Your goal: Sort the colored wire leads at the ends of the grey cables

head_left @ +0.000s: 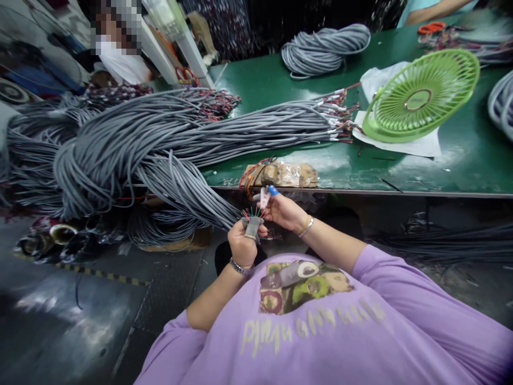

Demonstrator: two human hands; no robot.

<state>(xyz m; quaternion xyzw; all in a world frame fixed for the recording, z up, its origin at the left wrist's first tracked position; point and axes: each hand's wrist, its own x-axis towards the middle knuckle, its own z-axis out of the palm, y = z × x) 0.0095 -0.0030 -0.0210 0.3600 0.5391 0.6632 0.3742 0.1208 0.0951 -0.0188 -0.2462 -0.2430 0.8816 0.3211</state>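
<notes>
My left hand (242, 247) is closed around the end of a grey cable, just above my lap. Thin coloured wires (253, 213) fan out of that end, and a grey wrap (253, 228) shows at the thumb. Close beside them, my right hand (286, 212) is bent into a pinch at the wire tips. White and blue coverings sit on its fingertips. What lies between those fingers is too small to make out. A thick bundle of grey cables (192, 192) hangs over the table edge and runs down to my left hand.
On the green table (256, 96) lie more grey cables (256, 125) with stripped ends, a wooden block (298, 175) with wires, a coiled cable (324, 49), a green fan (425, 99) and orange-handled scissors (432, 28). Another person (120, 59) is at the far left.
</notes>
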